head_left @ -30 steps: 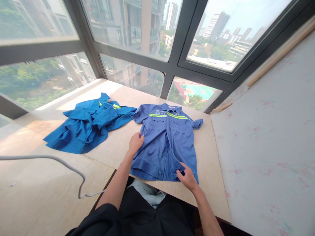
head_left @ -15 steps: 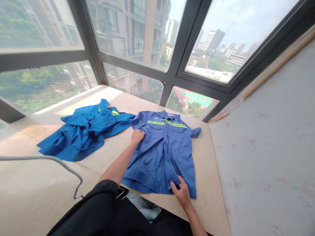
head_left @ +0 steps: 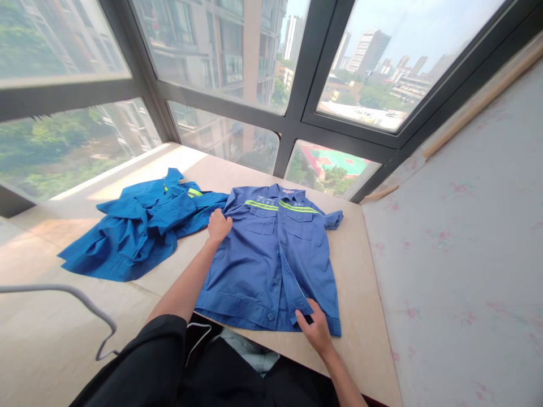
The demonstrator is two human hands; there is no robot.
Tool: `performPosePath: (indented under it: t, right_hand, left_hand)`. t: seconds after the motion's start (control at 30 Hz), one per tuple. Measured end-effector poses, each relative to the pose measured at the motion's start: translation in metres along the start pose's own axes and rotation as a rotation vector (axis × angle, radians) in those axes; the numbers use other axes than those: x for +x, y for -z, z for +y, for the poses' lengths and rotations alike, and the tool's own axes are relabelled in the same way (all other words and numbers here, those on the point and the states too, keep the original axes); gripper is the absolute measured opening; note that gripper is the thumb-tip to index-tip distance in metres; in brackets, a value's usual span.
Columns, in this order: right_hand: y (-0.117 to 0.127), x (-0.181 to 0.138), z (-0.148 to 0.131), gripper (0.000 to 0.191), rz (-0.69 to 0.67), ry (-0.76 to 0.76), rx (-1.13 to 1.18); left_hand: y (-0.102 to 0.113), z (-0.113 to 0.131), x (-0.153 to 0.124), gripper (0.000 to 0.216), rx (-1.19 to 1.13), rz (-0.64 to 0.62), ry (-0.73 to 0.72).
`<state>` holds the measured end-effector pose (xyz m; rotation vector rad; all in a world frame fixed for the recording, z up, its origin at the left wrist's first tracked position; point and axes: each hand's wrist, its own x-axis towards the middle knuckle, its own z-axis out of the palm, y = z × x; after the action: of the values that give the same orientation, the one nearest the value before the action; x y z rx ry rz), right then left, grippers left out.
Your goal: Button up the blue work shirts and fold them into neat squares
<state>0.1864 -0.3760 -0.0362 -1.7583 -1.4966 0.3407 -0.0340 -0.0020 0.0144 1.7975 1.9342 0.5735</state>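
A blue short-sleeved work shirt lies front side up, collar away from me, with yellow-green stripes across the chest and buttons down its front. My left hand is closed on the shirt's left side, just below the sleeve; its fingertips are partly hidden. At the bottom hem, my right hand pinches the lower corner of the loose front edge between thumb and fingers. That front edge hangs slightly apart from the buttoned side. Left of the shirt lies a crumpled brighter blue garment with yellow-green stripes.
Both garments rest on a pale wooden surface below dark-framed windows. A grey cable curves across the left front. On the right stands a wall with flowered paper.
My left hand has moved left, drawing the shirt's left side outward, so the body lies wider and flatter. My right hand keeps its grip on the front corner, almost unmoved.
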Motion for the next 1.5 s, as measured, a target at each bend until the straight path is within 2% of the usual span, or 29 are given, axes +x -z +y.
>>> performPosePath:
  t: [0.07,0.17,0.27,0.33,0.43,0.6,0.63,0.73,0.87,0.97,1.03,1.1,1.17,1.3,1.4,1.5]
  right_hand:
    - [0.004,0.001,-0.003,0.027,-0.056,-0.037,0.046]
    - [0.013,0.004,-0.008,0.033,-0.181,-0.085,0.143]
    - [0.024,0.009,-0.008,0.045,-0.323,-0.09,0.288]
    - [0.03,0.012,-0.006,0.052,-0.372,-0.116,0.375]
    - [0.033,0.016,-0.004,0.049,-0.367,-0.205,0.442]
    - [0.033,0.02,-0.006,0.037,-0.312,-0.346,0.476]
    - [0.033,0.021,-0.006,0.037,-0.3,-0.368,0.479]
    - [0.033,0.022,-0.004,0.038,-0.279,-0.41,0.483]
    - [0.033,0.022,-0.002,0.037,-0.25,-0.438,0.488]
    - [0.033,0.024,-0.004,0.038,-0.235,-0.464,0.48]
    - [0.033,0.025,-0.007,0.038,-0.234,-0.477,0.468]
    - [0.032,0.027,-0.011,0.039,-0.234,-0.489,0.454]
    - [0.031,0.027,-0.016,0.04,-0.235,-0.498,0.441]
    - [0.027,0.025,-0.025,0.036,-0.257,-0.473,0.42]
    - [0.024,0.022,-0.035,0.032,-0.296,-0.429,0.392]
    - [0.022,0.024,-0.046,0.029,-0.361,-0.439,0.398]
  left_hand:
    - [-0.006,0.014,0.001,0.056,-0.038,0.021,-0.031]
    - [-0.012,0.031,0.015,0.059,-0.106,-0.003,0.038]
    - [-0.013,0.035,0.037,0.062,-0.138,-0.028,0.128]
    - [-0.009,0.032,0.05,0.064,-0.162,-0.033,0.139]
    - [-0.002,0.026,0.064,0.058,-0.202,-0.058,0.093]
    - [0.016,0.033,0.09,0.012,-0.308,-0.041,0.049]
    - [0.022,0.039,0.099,0.012,-0.343,-0.017,0.057]
    - [0.048,0.057,0.128,0.029,-0.464,0.066,0.089]
    - [0.082,0.071,0.161,0.041,-0.557,0.165,0.029]
    - [0.085,0.072,0.167,0.049,-0.494,0.162,-0.034]
    - [0.071,0.075,0.158,0.052,-0.432,0.135,-0.087]
    - [0.046,0.083,0.138,0.052,-0.372,0.103,-0.157]
    - [0.014,0.094,0.107,0.051,-0.203,0.028,-0.292]
    - [-0.05,0.114,0.031,0.056,0.172,-0.218,-0.552]
    - [-0.084,0.109,-0.007,0.078,0.299,-0.429,-0.538]
    - [-0.101,0.089,-0.01,0.089,0.347,-0.37,-0.656]
